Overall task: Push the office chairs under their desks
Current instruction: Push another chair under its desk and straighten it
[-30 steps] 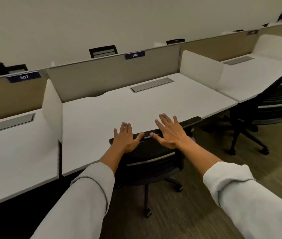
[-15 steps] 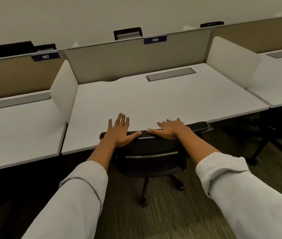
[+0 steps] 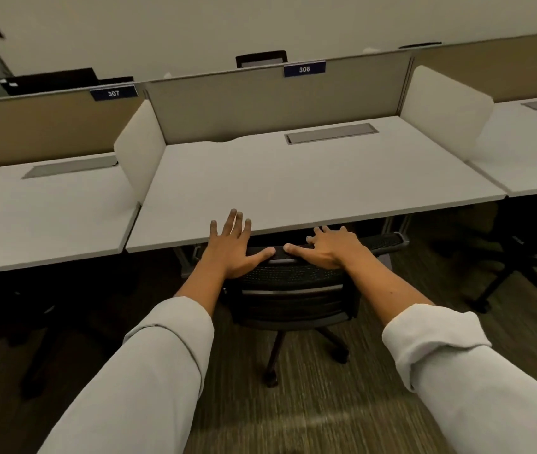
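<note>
At desk 306 [image 3: 293, 191], the office chair [image 3: 293, 290] is seen from behind, its backrest top lying just at the desk's near edge and the seat hidden beneath the desktop. The left hand [image 3: 231, 250] is laid flat on the left part of the backrest's top rail, fingers straight and spread, reaching over the desk edge; nothing is gripped. The right hand [image 3: 329, 247] is rested on the right part of the same rail, thumb extended along it, fingers bent slightly forward over the top; whether they hook the front of the rail cannot be told.

The rail's long axis is judged to run left to right, roughly parallel to the desk edge, so the remaining push is directed straight forward, away from the body. Both hands are placed about equally either side of the rail's middle, neither noticeably nearer. Little travel appears to be left. An armrest [image 3: 388, 240] is noted projecting rightward just below the desktop edge; clearance there cannot be judged.
</note>
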